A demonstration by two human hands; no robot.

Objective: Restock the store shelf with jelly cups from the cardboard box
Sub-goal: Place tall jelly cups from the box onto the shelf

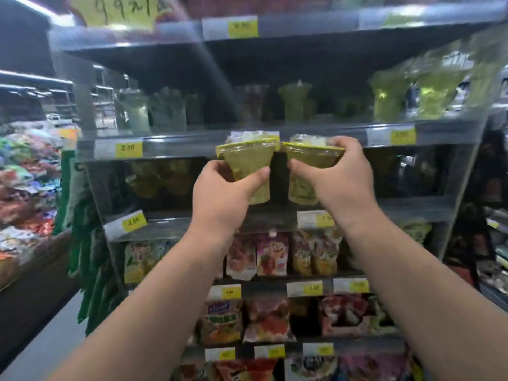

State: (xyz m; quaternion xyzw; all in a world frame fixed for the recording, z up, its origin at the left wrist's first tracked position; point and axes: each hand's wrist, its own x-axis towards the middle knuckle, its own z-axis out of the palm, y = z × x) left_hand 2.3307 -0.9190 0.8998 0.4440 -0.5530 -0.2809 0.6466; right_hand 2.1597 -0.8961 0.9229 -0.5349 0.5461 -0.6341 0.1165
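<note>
Holds two green jelly cups up at the store shelf, one per hand. Grips left jelly cup (247,166) in left hand (224,196): thumb across the near wall, fingers curled round the far side, lower part of the cup covered. Grips right jelly cup (312,158) in right hand (339,185): fingers curled over the yellow rim on the outer side, thumb on the near wall. Holds both upright, yellow-rimmed lids on top, rims side by side at the middle; touching or just apart, can't tell through the blur. Holds both in the air in front of the shelf rail (176,148), about level with it, resting on no board.

Behind and above that rail: row of green cups (295,101) on the shelf board, plus clear-wrapped green packs (390,99) at right. Along the rail: yellow price tags (128,149). Below the rail, behind the hands: yellowish cups (154,178) in shadow. Further down: fruit-printed pouches (270,255) in a row, then red and orange bags (268,320). At left: bin of mixed wrapped sweets (24,188), hanging green strips (85,243). Heavy motion blur overall; package labels unreadable.
</note>
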